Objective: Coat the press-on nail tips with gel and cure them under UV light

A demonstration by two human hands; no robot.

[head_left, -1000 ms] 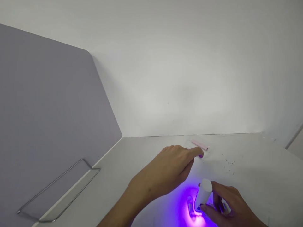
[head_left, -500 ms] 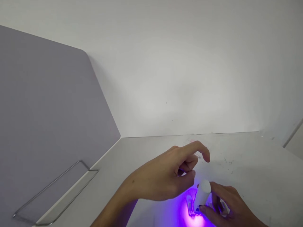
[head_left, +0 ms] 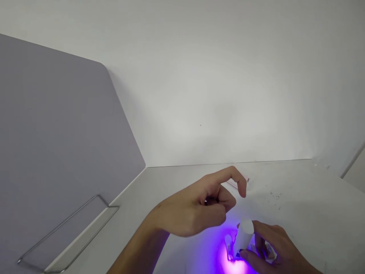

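Observation:
Between the thumb and fingers of my right hand (head_left: 279,247) is a small white cylindrical UV lamp (head_left: 243,236), tilted a little and shining purple light down on the white surface. A small clear or whitish piece (head_left: 228,243) sits in the glow at the lamp's left. Another shiny clear piece (head_left: 270,252) shows partly under my right fingers; its kind I cannot make out. Up and left of the lamp hovers my left hand (head_left: 196,205), index finger hooked out and apart, the others loosely curled near the thumb. Nothing held shows in it.
A pinkish strip (head_left: 234,185) lies on the white tabletop behind my left index finger. Small dark specks (head_left: 275,196) are scattered right of it. A grey panel (head_left: 62,125) with a wire frame (head_left: 68,220) stands at the left, and a white wall (head_left: 216,83) rises behind.
My left hand has shifted slightly left, its thumb now closer to the curled fingers. More of the pinkish strip shows. My right hand and the lamp stay put.

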